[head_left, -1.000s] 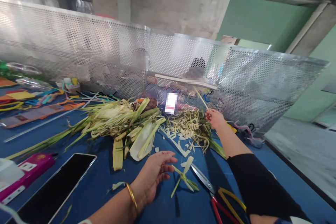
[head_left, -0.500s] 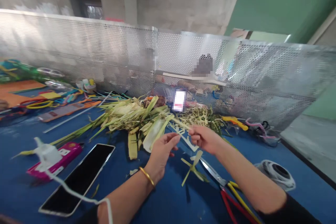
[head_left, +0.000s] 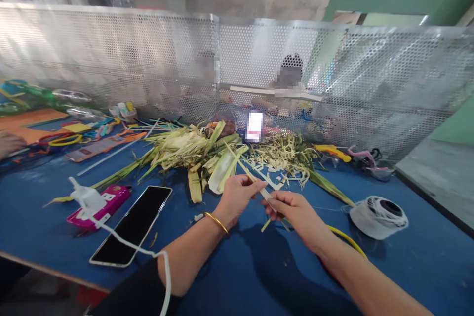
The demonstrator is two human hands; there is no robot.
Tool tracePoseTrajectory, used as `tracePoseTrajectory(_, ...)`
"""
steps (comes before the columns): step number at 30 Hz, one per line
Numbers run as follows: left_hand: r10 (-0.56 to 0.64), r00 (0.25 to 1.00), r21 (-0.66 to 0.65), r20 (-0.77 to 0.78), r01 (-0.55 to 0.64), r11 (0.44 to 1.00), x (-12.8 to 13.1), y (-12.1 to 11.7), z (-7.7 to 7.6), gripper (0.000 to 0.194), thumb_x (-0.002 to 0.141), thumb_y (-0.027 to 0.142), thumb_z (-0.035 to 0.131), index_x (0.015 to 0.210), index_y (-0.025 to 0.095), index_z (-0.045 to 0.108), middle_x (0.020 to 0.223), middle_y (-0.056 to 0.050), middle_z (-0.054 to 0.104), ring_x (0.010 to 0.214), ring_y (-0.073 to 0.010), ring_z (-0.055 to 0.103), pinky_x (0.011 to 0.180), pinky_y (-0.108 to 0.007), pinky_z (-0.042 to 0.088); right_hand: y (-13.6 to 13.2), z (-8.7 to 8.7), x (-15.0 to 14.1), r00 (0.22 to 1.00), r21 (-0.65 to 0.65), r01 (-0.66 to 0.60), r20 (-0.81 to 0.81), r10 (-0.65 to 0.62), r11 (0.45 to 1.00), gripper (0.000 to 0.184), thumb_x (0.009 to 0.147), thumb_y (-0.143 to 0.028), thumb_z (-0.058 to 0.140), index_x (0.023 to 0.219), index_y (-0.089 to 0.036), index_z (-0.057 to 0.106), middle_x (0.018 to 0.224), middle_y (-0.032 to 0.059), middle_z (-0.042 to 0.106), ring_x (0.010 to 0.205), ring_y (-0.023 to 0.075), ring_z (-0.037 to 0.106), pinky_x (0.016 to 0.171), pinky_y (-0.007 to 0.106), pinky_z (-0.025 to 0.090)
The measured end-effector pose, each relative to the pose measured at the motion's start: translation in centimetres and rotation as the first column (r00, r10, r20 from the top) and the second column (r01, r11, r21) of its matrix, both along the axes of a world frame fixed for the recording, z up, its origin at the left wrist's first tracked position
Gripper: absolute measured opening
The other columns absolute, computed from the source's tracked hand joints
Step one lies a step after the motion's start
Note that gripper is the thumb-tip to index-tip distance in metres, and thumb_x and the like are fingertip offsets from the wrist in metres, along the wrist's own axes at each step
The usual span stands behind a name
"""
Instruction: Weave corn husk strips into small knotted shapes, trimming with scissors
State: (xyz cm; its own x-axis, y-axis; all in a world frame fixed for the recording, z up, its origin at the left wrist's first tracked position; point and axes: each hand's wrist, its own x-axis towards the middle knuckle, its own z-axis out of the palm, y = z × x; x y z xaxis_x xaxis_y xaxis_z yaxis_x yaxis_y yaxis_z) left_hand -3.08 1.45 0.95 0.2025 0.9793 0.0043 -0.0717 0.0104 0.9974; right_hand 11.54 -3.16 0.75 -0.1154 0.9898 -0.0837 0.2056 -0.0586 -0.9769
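Note:
A pale, narrow corn husk strip [head_left: 247, 170] slants between my hands, its thin end pointing up toward the pile. My left hand [head_left: 237, 196] pinches it near the middle, thumb on top. The fingers of my right hand [head_left: 291, 210] close on its wider lower end. Just beyond them lies a heap of green and yellow corn husks [head_left: 177, 150], with a broad pale husk [head_left: 223, 170] at its near edge. Under my right hand a small green husk piece [head_left: 265, 225] pokes out. A yellow scissor handle [head_left: 350, 239] shows behind my right forearm, the rest hidden.
A white spool of thread [head_left: 377, 219] stands at right. Left are a black-screened phone [head_left: 133, 227], a white charger [head_left: 89, 200] with its cable over my left arm, and a magenta box [head_left: 118, 196]. A perforated metal screen [head_left: 166, 69] closes the back. Another person's hand [head_left: 11, 144] is far left.
My right hand has come lower and nearer to my left, and both now grip the strip. My right forearm now covers most of the scissors. The view has shifted.

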Motion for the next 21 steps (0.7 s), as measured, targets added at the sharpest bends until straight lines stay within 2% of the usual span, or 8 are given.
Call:
tracePoseTrajectory(4, -0.071, 0.994, -0.066, 0.077, 0.077, 0.995, 0.3, -0.4, -0.2, 0.034, 0.068, 0.047, 0.067, 0.066, 0.014, 0.063, 0.05, 0.004, 0.048, 0.047, -0.0072, 0.04, 0.046, -0.021, 0.029, -1.2, -0.2, 0.5, 0.99, -0.055, -0.007, -0.143, -0.001, 0.998, 0.03, 0.072, -0.043, 0.064, 0.084, -0.016, 0.068, 0.074, 0.0028, 0.068, 0.06, 0.0115, 0.059, 0.064, 0.026, 0.046)
tracePoseTrajectory(6, -0.105, 0.99, -0.074, 0.09, 0.112, 0.991, 0.6, -0.8, -0.3, 0.037, 0.068, 0.051, 0.066, 0.068, 0.014, 0.061, 0.051, 0.003, 0.05, 0.048, -0.0076, 0.042, 0.047, -0.021, 0.031, -1.6, -0.1, 0.5, 0.99, -0.038, 0.047, -0.128, -0.051, 0.998, 0.03, 0.071, -0.045, 0.065, 0.083, -0.017, 0.068, 0.076, 0.0036, 0.069, 0.06, 0.0122, 0.06, 0.063, 0.026, 0.046)
tracePoseTrajectory(9, -0.18, 0.982, -0.071, 0.055, 0.184, 0.98, 1.2, -1.4, -0.6, 0.036, 0.058, 0.044, 0.076, 0.065, 0.015, 0.057, 0.055, 0.003, 0.056, 0.053, -0.0089, 0.048, 0.047, -0.02, 0.033, -1.8, -0.2, 0.5, 0.988, 0.086, 0.154, -0.009, -0.154, 0.984, 0.028, 0.074, -0.045, 0.061, 0.076, -0.018, 0.065, 0.068, 0.0021, 0.067, 0.06, 0.014, 0.061, 0.06, 0.027, 0.047)
tracePoseTrajectory(11, -0.181, 0.983, -0.062, 0.042, 0.183, 0.981, 1.5, -1.7, -0.8, 0.033, 0.058, 0.04, 0.077, 0.063, 0.015, 0.056, 0.055, 0.003, 0.056, 0.052, -0.0085, 0.047, 0.047, -0.02, 0.032, -1.8, -0.5, 0.6, 0.978, 0.178, 0.182, 0.069, -0.197, 0.967, 0.025, 0.077, -0.043, 0.058, 0.073, -0.019, 0.063, 0.065, 0.0012, 0.065, 0.061, 0.015, 0.061, 0.06, 0.027, 0.047)
tracePoseTrajectory(14, -0.147, 0.988, -0.07, 0.052, 0.151, 0.986, 1.7, -1.7, -1.1, 0.028, 0.064, 0.038, 0.072, 0.06, 0.015, 0.056, 0.053, 0.003, 0.055, 0.05, -0.0076, 0.046, 0.05, -0.021, 0.036, -1.7, -1.2, 0.7, 0.974, 0.229, 0.185, 0.086, -0.209, 0.956, 0.023, 0.08, -0.041, 0.055, 0.072, -0.02, 0.061, 0.068, 0.0018, 0.066, 0.062, 0.0156, 0.062, 0.061, 0.028, 0.049)
tracePoseTrajectory(18, -0.14, 0.988, -0.111, 0.069, 0.147, 0.983, 1.7, -1.5, -1.4, 0.02, 0.065, 0.031, 0.071, 0.064, 0.013, 0.062, 0.059, 0.0, 0.061, 0.053, -0.0084, 0.051, 0.056, -0.022, 0.043, -1.8, -1.4, 0.6, 0.969, 0.233, 0.219, 0.065, -0.24, 0.948, 0.025, 0.082, -0.043, 0.053, 0.075, -0.02, 0.061, 0.069, 0.0027, 0.067, 0.064, 0.0164, 0.062, 0.063, 0.028, 0.049)
tracePoseTrajectory(21, -0.126, 0.989, -0.152, 0.075, 0.136, 0.979, 1.7, -1.4, -1.4, 0.019, 0.067, 0.03, 0.07, 0.067, 0.012, 0.064, 0.062, -0.002, 0.063, 0.053, -0.0078, 0.053, 0.055, -0.021, 0.043, -1.4, -1.0, 1.3, 0.973, 0.176, 0.213, 0.048, -0.224, 0.961, 0.023, 0.078, -0.041, 0.058, 0.071, -0.019, 0.06, 0.061, 0.0001, 0.063, 0.052, 0.0125, 0.056, 0.053, 0.025, 0.044)
